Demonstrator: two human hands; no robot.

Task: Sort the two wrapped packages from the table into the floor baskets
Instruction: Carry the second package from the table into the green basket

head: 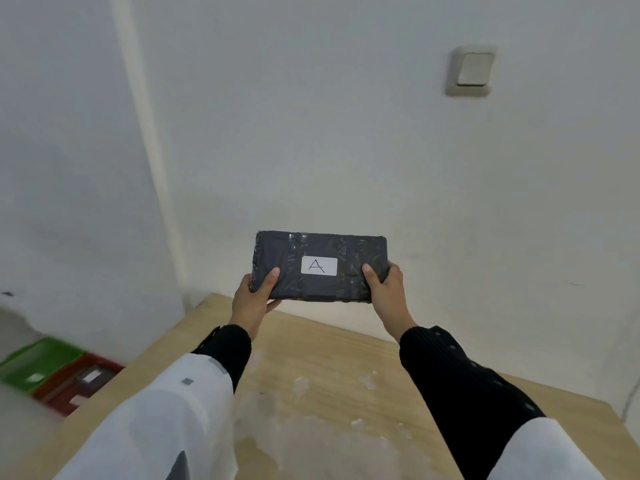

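Observation:
A dark wrapped package with a white label marked "A" is held up in front of the wall, above the far edge of the wooden table. My left hand grips its left end and my right hand grips its right end, thumbs on the front face. On the floor at the lower left stand a green basket and a red basket. A dark package with a white label lies in the red basket. A pale label shows in the green one.
The white wall is close behind the package, with a light switch high on the right. The table has pale worn patches on its top, and its left edge runs beside the baskets.

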